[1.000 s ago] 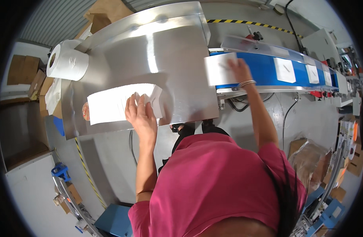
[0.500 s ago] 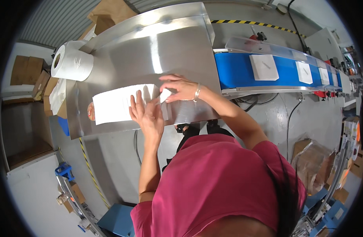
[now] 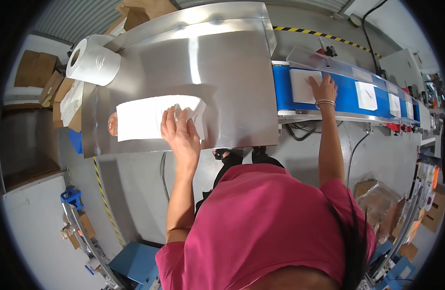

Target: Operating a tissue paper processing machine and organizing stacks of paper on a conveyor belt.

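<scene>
Head view: pink shirt (image 3: 266,217) fills bottom centre. Left hand (image 3: 182,135) palm down, fingers parted and slightly bent, resting on right part of white stack (image 3: 140,118), near front edge of metal table (image 3: 242,72). Round red item (image 3: 112,124) at stack's left end, partly covered. Right hand (image 3: 325,91) over blue belt (image 3: 283,89), open, fingers spread across right side of square white packet (image 3: 301,85), which lies flat near belt's left end; cannot tell how firmly it presses. More white packets (image 3: 366,95) farther right along belt, spaced apart. Clear guard (image 3: 312,59) walls off belt's far side. White roll (image 3: 99,65) at table's far left corner, cardboard boxes (image 3: 36,68) left of it; striped floor tape (image 3: 324,35) beyond belt
</scene>
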A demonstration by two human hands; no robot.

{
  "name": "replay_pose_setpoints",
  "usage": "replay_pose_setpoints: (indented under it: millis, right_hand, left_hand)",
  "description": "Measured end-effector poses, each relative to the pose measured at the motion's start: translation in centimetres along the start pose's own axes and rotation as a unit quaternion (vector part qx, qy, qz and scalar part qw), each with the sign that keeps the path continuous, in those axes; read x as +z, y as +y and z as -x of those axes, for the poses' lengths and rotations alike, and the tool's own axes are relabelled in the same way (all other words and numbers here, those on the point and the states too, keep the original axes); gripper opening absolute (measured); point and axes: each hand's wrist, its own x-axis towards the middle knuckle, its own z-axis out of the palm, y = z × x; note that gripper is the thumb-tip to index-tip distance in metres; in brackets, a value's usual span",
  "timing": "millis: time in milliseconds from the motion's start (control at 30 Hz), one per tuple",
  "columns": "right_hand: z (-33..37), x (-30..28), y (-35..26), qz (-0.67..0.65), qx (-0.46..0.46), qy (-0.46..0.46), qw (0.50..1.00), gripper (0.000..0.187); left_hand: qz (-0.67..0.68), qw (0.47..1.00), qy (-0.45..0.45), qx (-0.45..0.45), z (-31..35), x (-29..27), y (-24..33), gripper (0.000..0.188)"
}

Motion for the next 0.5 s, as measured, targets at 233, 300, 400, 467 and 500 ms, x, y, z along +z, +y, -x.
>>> replay_pose_setpoints:
  millis: [233, 300, 400, 467, 500]
  right_hand:
    - [8.8, 2.3, -16.1, -0.239, -0.344, -0.377, 0.826, 0.052]
    - [11.0, 4.6, -18.5, -0.323, -0.376, -0.413, 0.764, 0.052]
    - [12.0, 7.9, -19.0, -0.272, -0.560, -0.216, 0.752, 0.050]
    - [11.6, 5.2, -19.4, -0.307, -0.252, -0.511, 0.762, 0.042]
    - [11.4, 6.8, -17.1, -0.375, -0.189, -0.467, 0.778, 0.035]
  left_hand:
    - [-0.013, 0.999, -0.038, -0.005, 0.3, -0.5, 0.1, 0.024]
    - [-0.008, 0.997, -0.067, 0.021, -0.1, -0.5, 0.1, 0.024]
    - [0.011, 0.997, -0.073, 0.020, -0.2, -1.6, 1.1, 0.033]
    - [-0.020, 0.999, -0.040, 0.007, -0.2, -1.0, -0.1, 0.047]
    - [-0.032, 0.999, -0.017, 0.005, -0.3, -0.9, -0.6, 0.050]
